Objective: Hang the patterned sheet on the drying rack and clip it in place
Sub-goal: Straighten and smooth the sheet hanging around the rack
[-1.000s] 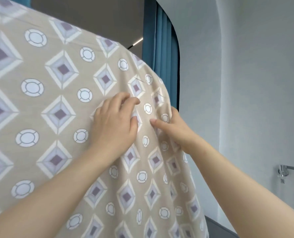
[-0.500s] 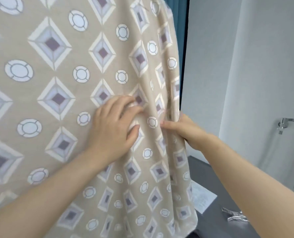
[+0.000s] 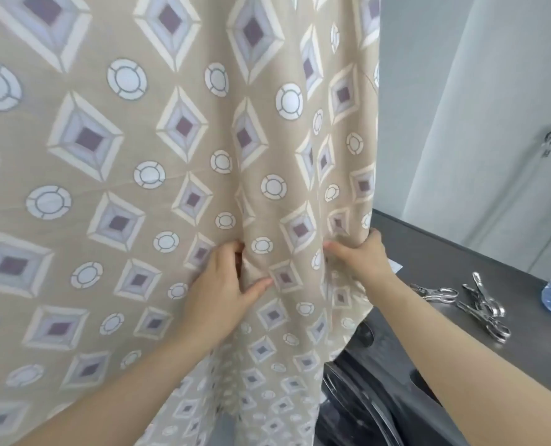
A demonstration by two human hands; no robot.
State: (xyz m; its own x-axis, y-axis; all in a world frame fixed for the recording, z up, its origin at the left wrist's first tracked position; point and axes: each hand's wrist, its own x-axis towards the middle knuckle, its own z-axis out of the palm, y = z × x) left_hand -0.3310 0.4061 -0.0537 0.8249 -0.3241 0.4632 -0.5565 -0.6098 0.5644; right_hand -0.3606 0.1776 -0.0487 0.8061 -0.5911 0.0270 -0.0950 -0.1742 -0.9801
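Already the patterned sheet point(image 3: 171, 156) is hanging; my left hand point(image 3: 218, 292) is pinching a fold, my right hand point(image 3: 361, 260) gripping its edge. Clipping isn't done: the metal clips point(image 3: 480, 309) are lying on the counter point(image 3: 428, 252), beyond my right grip.

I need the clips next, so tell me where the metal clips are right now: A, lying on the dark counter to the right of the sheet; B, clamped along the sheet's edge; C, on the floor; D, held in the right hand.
A: the metal clips lie loose on the dark counter, right of the patterned sheet, while the right hand grips only the sheet's edge.
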